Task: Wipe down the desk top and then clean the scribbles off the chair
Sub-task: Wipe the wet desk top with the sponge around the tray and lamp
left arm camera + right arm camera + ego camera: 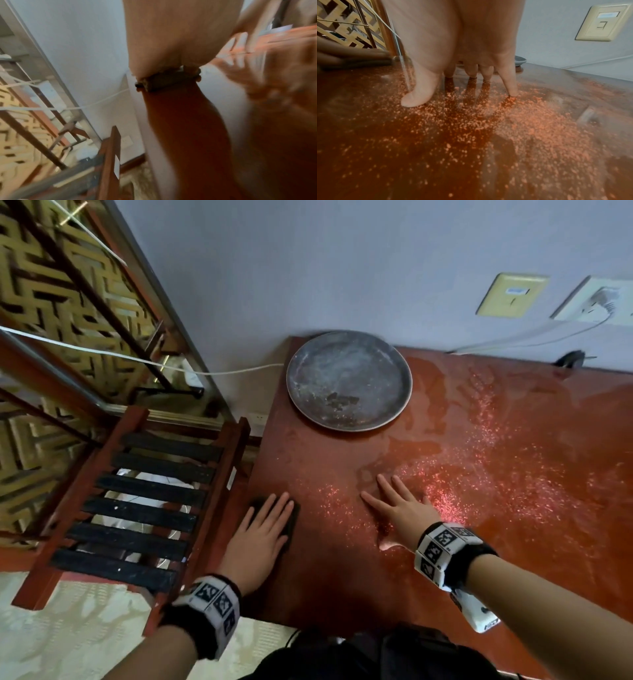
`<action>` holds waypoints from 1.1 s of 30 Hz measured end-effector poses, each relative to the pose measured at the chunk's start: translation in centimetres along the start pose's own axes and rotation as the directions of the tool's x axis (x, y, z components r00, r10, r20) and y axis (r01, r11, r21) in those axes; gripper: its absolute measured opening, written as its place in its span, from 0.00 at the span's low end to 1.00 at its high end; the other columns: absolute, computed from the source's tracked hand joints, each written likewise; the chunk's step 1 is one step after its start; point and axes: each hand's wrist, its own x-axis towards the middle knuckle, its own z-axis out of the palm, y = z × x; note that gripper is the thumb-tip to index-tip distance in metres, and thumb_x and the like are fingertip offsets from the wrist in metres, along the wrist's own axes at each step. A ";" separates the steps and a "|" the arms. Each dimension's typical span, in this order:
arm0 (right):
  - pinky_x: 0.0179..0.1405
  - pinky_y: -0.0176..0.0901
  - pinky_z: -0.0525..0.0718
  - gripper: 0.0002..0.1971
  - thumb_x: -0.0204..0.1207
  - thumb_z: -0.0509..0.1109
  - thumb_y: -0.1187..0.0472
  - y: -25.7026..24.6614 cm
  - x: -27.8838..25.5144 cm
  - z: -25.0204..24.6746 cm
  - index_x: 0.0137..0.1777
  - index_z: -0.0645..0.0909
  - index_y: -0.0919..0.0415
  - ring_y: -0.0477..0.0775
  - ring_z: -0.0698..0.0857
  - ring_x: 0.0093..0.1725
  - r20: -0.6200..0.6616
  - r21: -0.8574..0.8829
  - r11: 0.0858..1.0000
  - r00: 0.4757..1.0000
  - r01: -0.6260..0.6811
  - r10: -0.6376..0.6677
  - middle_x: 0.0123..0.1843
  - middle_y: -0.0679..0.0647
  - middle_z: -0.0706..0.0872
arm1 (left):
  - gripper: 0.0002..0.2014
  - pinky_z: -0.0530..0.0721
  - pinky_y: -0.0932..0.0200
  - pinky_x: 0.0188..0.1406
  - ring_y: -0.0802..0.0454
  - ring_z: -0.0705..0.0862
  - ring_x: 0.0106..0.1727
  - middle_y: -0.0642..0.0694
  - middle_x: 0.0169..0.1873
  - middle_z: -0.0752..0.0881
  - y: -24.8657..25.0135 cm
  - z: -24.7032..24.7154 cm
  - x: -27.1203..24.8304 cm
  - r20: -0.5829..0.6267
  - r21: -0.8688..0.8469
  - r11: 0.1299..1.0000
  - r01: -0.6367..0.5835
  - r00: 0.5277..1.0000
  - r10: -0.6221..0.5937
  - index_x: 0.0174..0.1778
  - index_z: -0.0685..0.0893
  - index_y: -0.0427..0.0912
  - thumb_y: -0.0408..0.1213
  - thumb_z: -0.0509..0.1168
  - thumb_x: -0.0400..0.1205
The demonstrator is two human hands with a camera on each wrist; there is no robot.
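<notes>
The red-brown desk top (513, 474) is wet in patches and speckled with droplets or crumbs (488, 121). My left hand (263, 525) lies flat with straight fingers on a dark cloth (291, 520) at the desk's left edge; the cloth (168, 79) peeks out under the palm in the left wrist view. My right hand (397, 505) rests flat on the desk, fingers spread, holding nothing; its fingertips (511, 92) touch the speckled surface. The red wooden chair (137, 508) with black slats stands left of the desk.
A round grey metal tray (349, 381) sits at the desk's back left corner. Wall sockets (510, 296) and white cables (513, 337) run along the wall behind. A patterned screen (51, 302) stands at far left. A pale carpet (68, 638) lies under the chair.
</notes>
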 end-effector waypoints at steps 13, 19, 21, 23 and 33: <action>0.75 0.76 0.49 0.52 0.65 0.75 0.39 2.4 3.8 -4.6 0.81 0.41 0.37 0.58 0.38 0.83 -0.089 0.013 1.000 0.996 -0.005 0.006 0.84 0.51 0.36 | 0.32 0.46 0.50 0.82 0.49 0.33 0.80 0.52 0.79 0.36 -0.9 -3.9 5.5 0.135 -0.053 0.994 -0.099 0.985 0.106 0.80 0.38 0.48 0.35 0.52 0.88; 0.77 0.74 0.51 0.52 0.67 0.72 0.38 3.2 4.2 -3.7 0.81 0.37 0.38 0.57 0.35 0.82 -0.052 -0.021 1.000 0.999 0.009 -0.010 0.83 0.50 0.31 | 0.31 0.47 0.53 0.80 0.55 0.38 0.83 0.54 0.80 0.35 -2.8 -6.7 11.4 0.148 -0.005 1.000 0.024 0.989 -0.023 0.82 0.39 0.49 0.40 0.50 0.88; 0.77 0.74 0.51 0.52 0.68 0.72 0.38 3.1 4.3 -3.5 0.81 0.37 0.39 0.57 0.35 0.82 -0.046 -0.023 1.000 0.999 0.012 -0.013 0.83 0.51 0.31 | 0.31 0.49 0.52 0.80 0.53 0.40 0.83 0.51 0.82 0.38 -3.6 -8.1 14.7 0.173 0.007 0.999 0.031 0.984 -0.032 0.83 0.40 0.48 0.39 0.51 0.88; 0.77 0.74 0.50 0.52 0.68 0.72 0.40 3.0 4.5 -3.7 0.81 0.38 0.40 0.58 0.34 0.82 -0.039 -0.019 1.000 0.999 0.013 -0.013 0.83 0.52 0.31 | 0.32 0.50 0.50 0.80 0.52 0.40 0.83 0.49 0.83 0.38 -4.2 -9.2 17.0 0.205 0.038 0.999 0.013 0.979 -0.021 0.83 0.40 0.47 0.38 0.52 0.88; 0.77 0.72 0.50 0.50 0.70 0.70 0.39 3.5 4.2 -3.6 0.81 0.37 0.40 0.58 0.34 0.82 -0.047 -0.004 0.999 0.998 0.046 -0.046 0.83 0.51 0.30 | 0.41 0.67 0.47 0.76 0.48 0.51 0.81 0.51 0.80 0.50 -2.3 -4.3 9.6 0.047 -0.049 0.985 -0.166 0.985 0.168 0.82 0.51 0.46 0.34 0.68 0.78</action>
